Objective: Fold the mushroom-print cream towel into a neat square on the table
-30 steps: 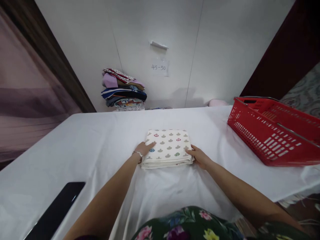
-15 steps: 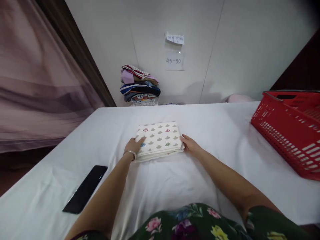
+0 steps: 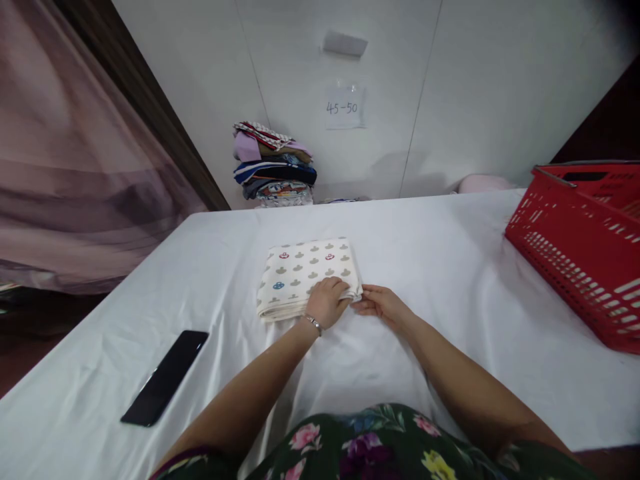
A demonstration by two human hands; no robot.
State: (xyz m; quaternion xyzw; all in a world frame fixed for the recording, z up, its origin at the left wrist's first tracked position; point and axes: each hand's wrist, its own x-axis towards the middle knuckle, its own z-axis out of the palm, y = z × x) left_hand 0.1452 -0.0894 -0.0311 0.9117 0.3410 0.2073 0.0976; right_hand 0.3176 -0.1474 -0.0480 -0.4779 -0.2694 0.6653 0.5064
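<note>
A folded white cloth (image 3: 305, 270) with grey, red and blue printed shapes lies flat on the white-covered table. My left hand (image 3: 327, 300), a bracelet on its wrist, is closed on the front edge of the cloth, right of the middle, with its fingers on top. At the front right corner my right hand (image 3: 383, 307) grips the cloth's edge between thumb and fingers. The undersides of the layers are hidden.
A black phone (image 3: 165, 378) lies at the left on the table (image 3: 450, 260). A red plastic basket (image 3: 580, 253) stands at the right. Folded clothes (image 3: 275, 163) are stacked beyond the far edge, by the wall. A curtain (image 3: 95, 160) hangs at the left.
My left hand has moved from the cloth's left side to its front edge, near the right corner. My right hand has shifted slightly down to the front right corner. The view has tilted a little.
</note>
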